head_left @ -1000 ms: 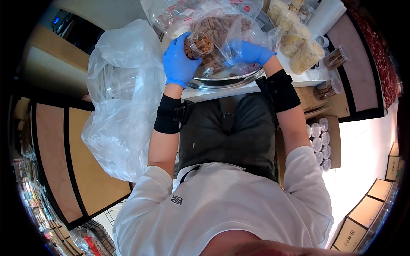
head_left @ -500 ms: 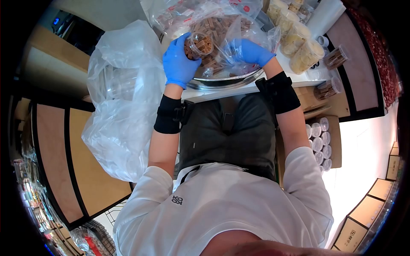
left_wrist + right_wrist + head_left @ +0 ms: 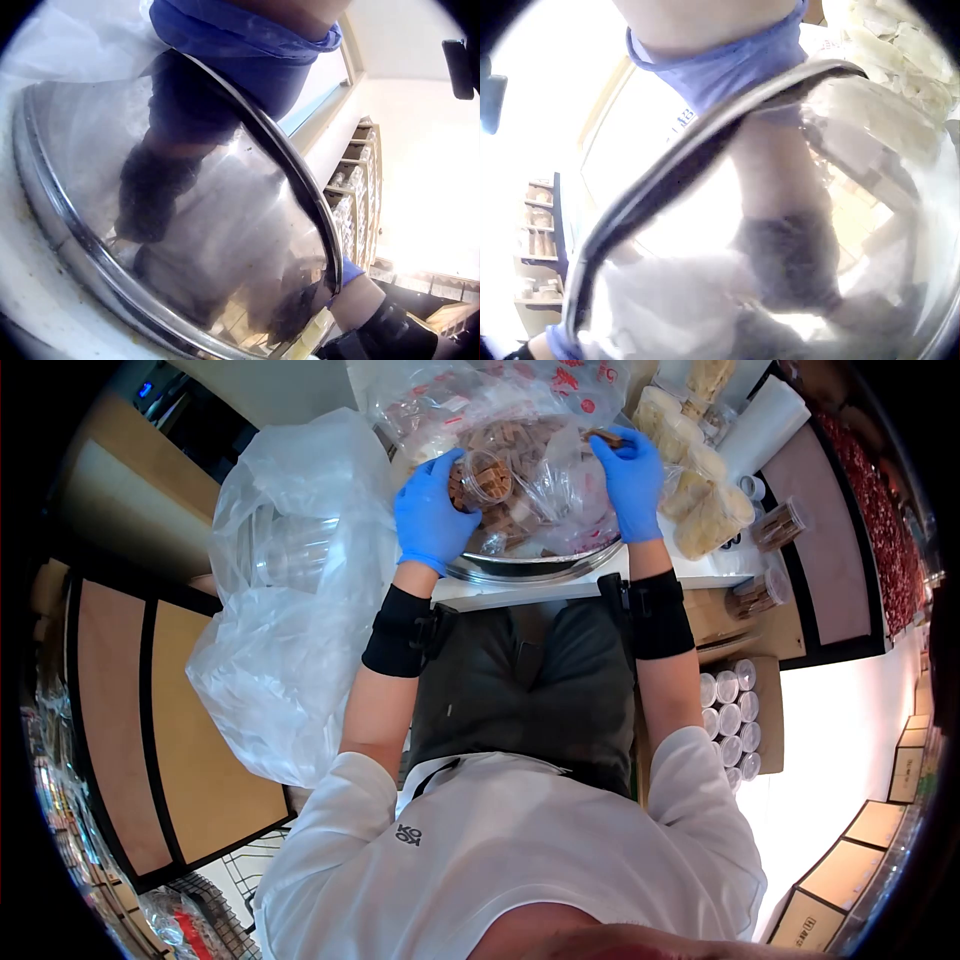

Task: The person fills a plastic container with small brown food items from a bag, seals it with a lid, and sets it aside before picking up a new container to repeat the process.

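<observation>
In the head view my left hand point(image 3: 435, 515), in a blue glove, grips a clear round jar point(image 3: 489, 477) with brown pieces in it, its mouth facing up. My right hand point(image 3: 632, 475), also gloved, pinches a brown piece point(image 3: 603, 437) at the right side of the bowl. Between the hands, many brown pieces point(image 3: 520, 445) and clear plastic wrap fill the metal bowl point(image 3: 530, 568). Both wrist views show mostly the bowl's shiny outer wall point(image 3: 225, 202), and the fingers are hidden there.
Jars of pale pieces point(image 3: 717, 525) and a white roll point(image 3: 765, 425) stand right of the bowl. Two jars of brown sticks point(image 3: 778, 526) are farther right. A large clear bag point(image 3: 290, 610) hangs at the left. Several lidded containers point(image 3: 730, 717) sit in a box at lower right.
My right hand has come out of the plastic in the bowl and moved up and right, now with a brown piece. The view has shifted slightly; my left hand keeps its grip on the jar.
</observation>
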The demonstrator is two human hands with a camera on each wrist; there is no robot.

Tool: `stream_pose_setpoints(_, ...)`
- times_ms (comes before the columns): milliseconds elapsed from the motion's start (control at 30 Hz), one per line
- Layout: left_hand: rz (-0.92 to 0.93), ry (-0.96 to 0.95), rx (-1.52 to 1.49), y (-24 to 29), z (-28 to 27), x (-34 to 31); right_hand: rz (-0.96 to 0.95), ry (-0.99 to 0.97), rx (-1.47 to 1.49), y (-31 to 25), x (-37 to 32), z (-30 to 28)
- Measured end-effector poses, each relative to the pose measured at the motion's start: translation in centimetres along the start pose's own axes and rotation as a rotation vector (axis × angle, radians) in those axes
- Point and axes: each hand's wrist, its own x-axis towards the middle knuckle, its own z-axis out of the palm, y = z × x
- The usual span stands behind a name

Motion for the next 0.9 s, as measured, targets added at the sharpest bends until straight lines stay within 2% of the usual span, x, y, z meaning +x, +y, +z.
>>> stream_pose_setpoints(33, 0.002, -0.007, 0.001, 0.0, -0.1, 0.0, -0.004, -0.008, -0.002, -1.4, -0.4, -0.2)
stream_pose_setpoints(100, 0.009, -0.002, 0.001, 0.1, -0.2, 0.0, -0.043, 0.048, 0.316, -4.2, -1.3, -0.2)
stream_pose_setpoints(133, 0.022, -0.003, 0.003, 0.1, -0.1, -0.1, -0.044, 0.042, 0.313, -5.4, -1.8, -0.2)
stream_pose_setpoints(200, 0.035, -0.004, -0.010, -0.1, 0.0, 0.0, -0.091, -0.321, 0.319, -7.1, -2.9, 0.0)
stream_pose_setpoints(233, 0.054, -0.007, -0.021, -0.2, 0.0, 0.0, -0.091, -0.321, 0.319, -7.6, -3.6, 0.5)
stream_pose_setpoints(300, 0.053, -0.020, -0.017, -0.1, 0.1, 0.0, -0.129, -0.590, 0.189, -8.2, -4.8, 1.5)
stream_pose_setpoints(333, 0.053, -0.031, -0.011, -0.1, 0.1, 0.0, -0.132, -0.591, 0.190, -8.3, -5.1, 1.9)
stream_pose_setpoints(400, 0.071, -0.034, -0.010, -0.2, 0.2, 0.1, -0.300, -0.611, 0.121, -8.1, -5.5, 2.8)
stream_pose_setpoints(433, 0.086, -0.042, -0.012, -0.2, 0.2, 0.2, -0.303, -0.614, 0.123, -8.0, -5.5, 3.0)
stream_pose_setpoints(500, 0.088, -0.043, -0.015, -0.1, 0.1, 0.1, -0.414, -0.555, 0.130, -8.0, -5.6, 3.3)
stream_pose_setpoints(733, 0.093, -0.068, -0.038, 0.1, -0.1, 0.0, -0.359, -0.545, 0.078, -8.8, -6.1, 3.9)
stream_pose_setpoints(800, 0.092, -0.067, -0.044, 0.2, -0.1, 0.1, -0.245, -0.605, 0.027, -9.5, -6.3, 3.6)
stream_pose_setpoints(833, 0.093, -0.068, -0.052, 0.1, -0.1, 0.0, -0.243, -0.608, 0.028, -9.3, -6.2, 3.8)
stream_pose_setpoints(900, 0.104, -0.060, -0.058, -0.1, 0.0, 0.0, -0.382, -0.592, 0.040, -8.3, -6.1, 4.0)
